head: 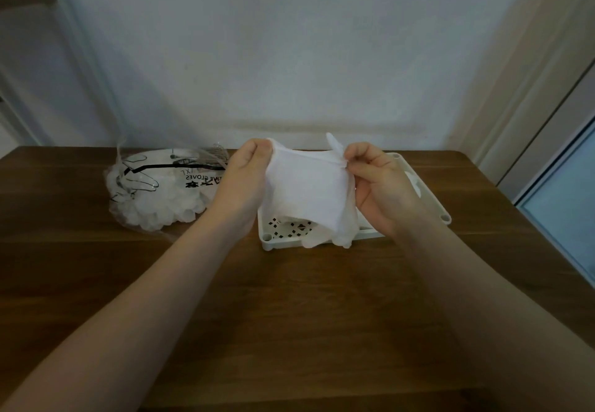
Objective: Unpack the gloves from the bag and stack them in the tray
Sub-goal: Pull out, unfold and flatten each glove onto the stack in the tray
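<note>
You hold a white glove [307,186] stretched between your hands above the tray [442,215]: your left hand [246,176] pinches its left corner, your right hand [375,183] its right corner. The bag [154,186] of gloves lies on the tabletop [289,299], left of your left hand.

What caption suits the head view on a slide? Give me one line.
Both hands, left hand and right hand, hold a white glove spread above the tray; the glove bag lies left.

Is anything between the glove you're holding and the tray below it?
Nothing visible. Both the left hand and right hand hold the glove spread directly over the tray, whose perforated floor shows beneath it.
</note>
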Available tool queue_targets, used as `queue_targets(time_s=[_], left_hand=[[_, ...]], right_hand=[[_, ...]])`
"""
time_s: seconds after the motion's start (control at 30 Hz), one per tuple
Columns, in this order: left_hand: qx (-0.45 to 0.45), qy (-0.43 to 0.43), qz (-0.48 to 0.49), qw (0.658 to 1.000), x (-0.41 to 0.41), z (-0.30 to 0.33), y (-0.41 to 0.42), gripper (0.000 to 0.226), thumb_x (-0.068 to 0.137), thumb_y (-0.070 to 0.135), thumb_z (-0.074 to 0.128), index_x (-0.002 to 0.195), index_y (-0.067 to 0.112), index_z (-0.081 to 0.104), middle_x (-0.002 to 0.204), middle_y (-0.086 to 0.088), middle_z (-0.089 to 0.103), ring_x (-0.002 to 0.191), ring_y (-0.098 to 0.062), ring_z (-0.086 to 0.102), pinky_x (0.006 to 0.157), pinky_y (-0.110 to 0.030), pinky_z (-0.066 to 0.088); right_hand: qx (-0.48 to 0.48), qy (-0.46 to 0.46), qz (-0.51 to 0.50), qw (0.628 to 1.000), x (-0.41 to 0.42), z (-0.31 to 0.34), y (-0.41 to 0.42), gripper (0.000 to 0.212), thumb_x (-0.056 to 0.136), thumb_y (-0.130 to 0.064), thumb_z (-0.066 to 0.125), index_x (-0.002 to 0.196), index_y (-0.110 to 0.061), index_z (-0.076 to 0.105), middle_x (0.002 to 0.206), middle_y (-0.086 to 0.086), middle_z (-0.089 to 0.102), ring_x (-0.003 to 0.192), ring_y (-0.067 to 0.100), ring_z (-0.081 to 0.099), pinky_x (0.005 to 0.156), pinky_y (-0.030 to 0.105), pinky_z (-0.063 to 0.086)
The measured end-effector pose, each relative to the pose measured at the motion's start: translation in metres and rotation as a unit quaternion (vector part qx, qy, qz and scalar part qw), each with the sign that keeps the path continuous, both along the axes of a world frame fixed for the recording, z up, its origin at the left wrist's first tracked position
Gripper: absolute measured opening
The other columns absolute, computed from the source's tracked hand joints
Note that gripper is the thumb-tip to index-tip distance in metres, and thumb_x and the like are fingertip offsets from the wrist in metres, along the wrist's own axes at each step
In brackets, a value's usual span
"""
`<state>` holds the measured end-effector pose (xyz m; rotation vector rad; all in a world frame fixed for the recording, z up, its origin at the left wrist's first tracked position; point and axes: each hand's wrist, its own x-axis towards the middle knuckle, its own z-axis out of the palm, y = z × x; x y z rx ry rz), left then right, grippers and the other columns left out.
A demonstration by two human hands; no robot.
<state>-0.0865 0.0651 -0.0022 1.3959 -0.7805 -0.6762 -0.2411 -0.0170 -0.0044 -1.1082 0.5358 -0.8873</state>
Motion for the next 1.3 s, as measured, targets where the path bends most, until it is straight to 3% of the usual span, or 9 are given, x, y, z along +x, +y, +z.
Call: queue_targets(time_s=[0.1,0.3,0.4,0.53,0.67,0.77,0.9,1.13,1.3], left_hand=[[-0.001,0.031,-0.006,1.0,-0.008,0.009,0.0,0.026,0.099,0.031,0.041,0.083,0.019,0.057,0.077,0.002,0.057,0.074,-0.013,0.053,0.066,-0.027,0.043],[0.112,0.076,-0.106,0.985,-0.01,0.019,0.001,0.05,0.085,0.052,0.053,0.097,0.005,0.063,0.061,0.003,0.058,0.044,-0.012,0.052,0.036,-0.016,0.031],[0.13,0.122,-0.191,0.965,-0.007,0.021,0.002,0.046,0.073,0.034,0.065,0.105,0.001,0.062,0.078,-0.005,0.071,0.062,-0.013,0.068,0.047,-0.02,0.05],[0.156,0.054,-0.228,0.959,-0.002,0.019,-0.002,0.035,0.071,0.018,0.069,0.104,0.006,0.065,0.093,-0.007,0.073,0.079,-0.018,0.07,0.062,-0.025,0.055],[0.109,0.054,-0.191,0.974,-0.01,0.025,-0.013,0.017,0.087,0.018,0.06,0.099,0.009,0.067,0.085,-0.005,0.073,0.07,-0.015,0.069,0.054,-0.022,0.052],[0.055,0.06,-0.199,0.977,-0.018,0.036,-0.027,0.015,0.092,0.019,0.055,0.091,0.011,0.067,0.076,-0.002,0.071,0.065,-0.012,0.067,0.055,-0.02,0.053],[0.004,0.071,-0.219,0.973,-0.029,0.05,-0.045,0.019,0.094,0.019,0.051,0.086,0.01,0.065,0.072,-0.003,0.067,0.063,-0.014,0.063,0.055,-0.02,0.052],[-0.017,0.014,-0.185,0.982,-0.028,0.062,-0.074,0.021,0.095,0.021,0.05,0.086,0.008,0.065,0.078,-0.009,0.064,0.068,-0.02,0.059,0.065,-0.027,0.046],[0.009,-0.074,-0.193,0.978,-0.016,0.065,-0.094,0.023,0.096,0.025,0.048,0.095,0.014,0.068,0.097,-0.008,0.07,0.088,-0.022,0.066,0.082,-0.034,0.052]], right_hand=[[0.057,0.014,0.004,0.998,0.0,0.002,0.001,0.016,0.094,-0.01,0.05,0.106,-0.006,0.06,0.099,0.006,0.062,0.086,0.017,0.062,0.079,0.033,0.052],[-0.044,0.194,0.013,0.98,-0.007,-0.004,-0.003,0.07,0.079,0.0,0.069,0.138,-0.023,0.04,0.119,0.008,0.059,0.102,0.024,0.064,0.087,0.039,0.055],[-0.068,0.231,-0.007,0.971,-0.012,-0.007,-0.009,0.064,0.081,0.005,0.065,0.137,-0.017,0.043,0.115,0.003,0.063,0.104,0.02,0.063,0.094,0.039,0.051],[-0.141,0.323,-0.025,0.935,-0.021,-0.009,-0.017,0.043,0.082,0.002,0.064,0.119,-0.02,0.058,0.112,-0.004,0.062,0.108,0.013,0.058,0.097,0.033,0.049],[-0.158,0.383,-0.065,0.908,-0.027,-0.007,-0.024,0.019,0.092,-0.007,0.052,0.093,-0.023,0.063,0.095,-0.002,0.065,0.086,0.01,0.058,0.07,0.022,0.045],[-0.012,0.307,-0.085,0.948,-0.03,-0.003,-0.031,0.019,0.097,-0.018,0.046,0.102,-0.015,0.064,0.098,0.004,0.068,0.083,0.015,0.063,0.062,0.026,0.047],[0.191,0.069,0.01,0.979,-0.037,0.004,-0.038,0.04,0.097,-0.041,0.044,0.114,-0.008,0.057,0.099,0.01,0.065,0.08,0.023,0.067,0.053,0.027,0.054],[0.078,0.057,-0.015,0.995,-0.047,0.009,-0.064,0.005,0.089,-0.006,0.058,0.089,-0.005,0.063,0.087,0.007,0.064,0.073,0.013,0.065,0.068,0.024,0.058],[-0.006,0.113,-0.124,0.986,-0.046,0.026,-0.097,0.005,0.09,0.001,0.055,0.087,0.002,0.059,0.081,0.012,0.058,0.076,0.016,0.06,0.074,0.027,0.058]])
